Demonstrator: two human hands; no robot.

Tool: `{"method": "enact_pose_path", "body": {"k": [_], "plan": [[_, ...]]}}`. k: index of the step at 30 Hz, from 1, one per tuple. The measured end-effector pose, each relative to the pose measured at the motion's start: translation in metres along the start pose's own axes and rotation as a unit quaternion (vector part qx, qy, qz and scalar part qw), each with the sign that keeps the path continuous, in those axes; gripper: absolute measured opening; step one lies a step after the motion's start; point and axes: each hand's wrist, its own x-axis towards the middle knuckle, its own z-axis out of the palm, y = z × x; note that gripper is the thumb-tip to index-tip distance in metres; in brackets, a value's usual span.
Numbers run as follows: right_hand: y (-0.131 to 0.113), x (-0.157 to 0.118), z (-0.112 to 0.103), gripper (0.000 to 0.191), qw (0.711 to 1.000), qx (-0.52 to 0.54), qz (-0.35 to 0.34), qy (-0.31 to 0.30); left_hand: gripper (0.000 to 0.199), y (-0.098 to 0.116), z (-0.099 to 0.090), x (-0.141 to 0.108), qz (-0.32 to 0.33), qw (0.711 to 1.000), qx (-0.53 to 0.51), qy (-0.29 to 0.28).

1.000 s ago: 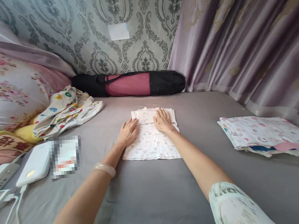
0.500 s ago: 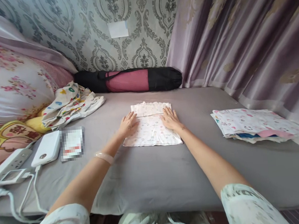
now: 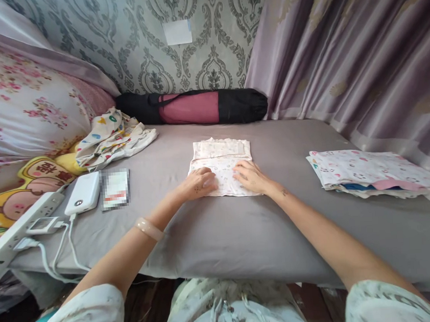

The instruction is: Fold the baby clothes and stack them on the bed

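A small white garment with a fine print (image 3: 225,172) lies folded on the grey-covered surface in front of me. Its far part is folded over into a band, with a frilly edge at the back. My left hand (image 3: 201,182) rests on its left side near the front edge, palm down and fingers slightly bent. On the right side, my right hand (image 3: 252,177) lies the same way, fingers apart and curved on the cloth. Neither hand visibly grips the fabric; the fingertips' undersides are hidden.
A stack of folded printed cloths (image 3: 370,170) lies at the right. To the left are a crumpled printed cloth (image 3: 115,138), a white power bank (image 3: 83,194), a blurred packet (image 3: 115,189) and a power strip (image 3: 8,251) with cables. A black-and-pink rolled bag (image 3: 189,108) lies along the wall.
Both hands have slid toward me over the garment, from near its folded band to its front part. My fingers have bent a little more. The camera view has shifted slightly.
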Motion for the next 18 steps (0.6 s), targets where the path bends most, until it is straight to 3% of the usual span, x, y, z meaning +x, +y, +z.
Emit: {"method": "enact_pose_path", "body": {"k": [2,4,7,12,18], "plan": [[-0.019,-0.016,0.0,0.028,0.997,0.037,-0.06,-0.016,0.047,0.017,-0.006,-0.006,0.049,0.998,-0.042,-0.026],[-0.034,-0.027,0.002,0.022,0.995,0.062,-0.079,-0.025,0.041,0.031,-0.008,-0.009,0.065,0.995,-0.06,-0.039],[-0.043,-0.034,0.009,0.016,0.996,0.067,-0.053,-0.018,0.028,0.041,-0.006,-0.01,0.067,0.996,-0.05,-0.03],[-0.048,-0.033,0.014,0.019,1.0,0.01,-0.026,0.007,0.028,0.047,0.0,-0.008,0.081,0.996,0.034,-0.007],[-0.053,-0.034,0.014,0.019,0.999,-0.048,0.009,0.024,0.024,0.057,0.003,-0.003,0.0,0.995,0.097,0.011]]}}
